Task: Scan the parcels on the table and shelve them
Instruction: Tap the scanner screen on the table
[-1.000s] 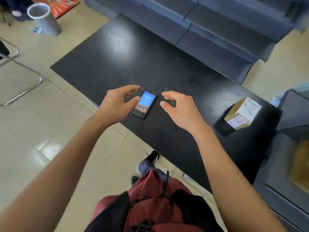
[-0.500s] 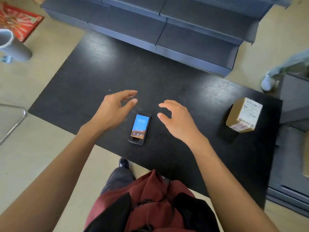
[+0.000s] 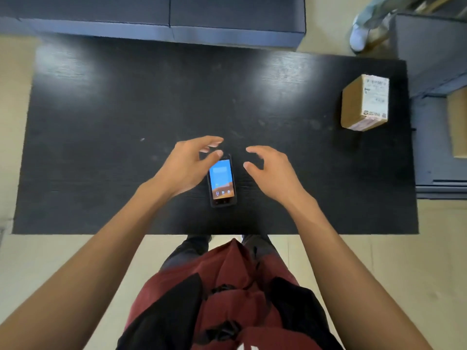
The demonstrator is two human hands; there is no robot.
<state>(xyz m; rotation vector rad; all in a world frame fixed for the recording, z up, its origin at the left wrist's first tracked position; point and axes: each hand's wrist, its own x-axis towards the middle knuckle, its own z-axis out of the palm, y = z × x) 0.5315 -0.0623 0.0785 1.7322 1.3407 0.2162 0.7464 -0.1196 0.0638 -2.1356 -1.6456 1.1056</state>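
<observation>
A handheld scanner (image 3: 222, 181) with a lit blue screen lies flat on the black table (image 3: 126, 122), near the front edge. My left hand (image 3: 188, 166) hovers over the scanner's left side with fingers loosely spread, holding nothing. To the scanner's right, my right hand (image 3: 271, 170) hangs above the table, fingers relaxed and empty. A small cardboard parcel (image 3: 365, 102) with a white label on top stands at the table's far right.
Dark blue shelving (image 3: 171, 18) runs along the far side of the table. A grey shelf unit (image 3: 439, 137) with a cardboard box (image 3: 458, 125) on it stands to the right. Another person's leg and white shoe (image 3: 358, 34) show at top right.
My view has swung until the table lies square below me. My left hand has come in over the scanner's left edge; both hands stay empty. The parcel has not moved.
</observation>
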